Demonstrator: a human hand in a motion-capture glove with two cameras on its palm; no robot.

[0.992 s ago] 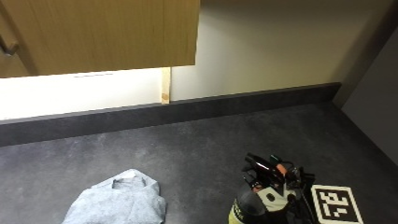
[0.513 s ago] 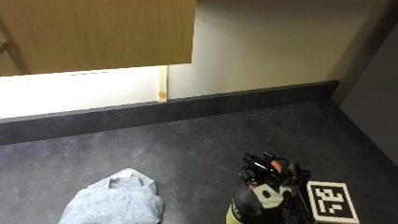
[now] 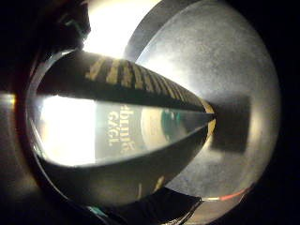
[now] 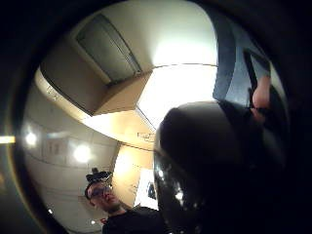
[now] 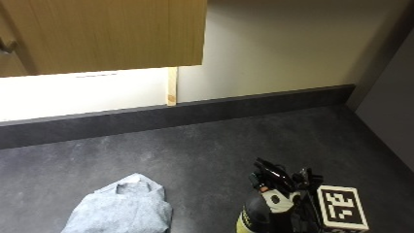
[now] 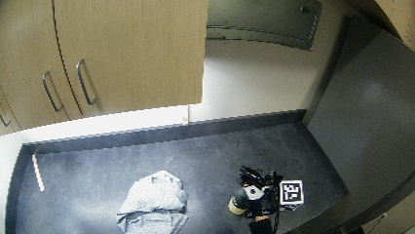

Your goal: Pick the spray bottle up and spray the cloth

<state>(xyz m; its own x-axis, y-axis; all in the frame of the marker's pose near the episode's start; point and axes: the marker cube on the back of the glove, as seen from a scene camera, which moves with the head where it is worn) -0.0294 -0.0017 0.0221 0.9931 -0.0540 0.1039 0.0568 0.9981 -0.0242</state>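
Note:
The spray bottle (image 5: 262, 211) stands upright on the dark countertop (image 5: 213, 155) near its front edge. It has a black trigger head and a dark body with a yellowish base. My gloved right hand (image 5: 302, 213) grips the bottle from its right side, fingers curled round the body. A crumpled grey-blue cloth (image 5: 119, 211) lies on the counter to the left of the bottle, apart from it. The bottle's label (image 3: 126, 126) fills the little finger side palm view. Its dark body (image 4: 214, 165) looms large in the thumb side palm view, with a fingertip (image 4: 261, 95) at its edge.
A low dark backsplash (image 5: 194, 114) runs along the back of the counter. Wooden wall cabinets (image 5: 97, 34) hang above it at the left. A dark side panel (image 5: 388, 121) closes the counter on the right. Bare counter lies between cloth and backsplash.
The outside view's whole picture has shifted slightly. The bottle, my hand and the cloth keep their places on the counter.

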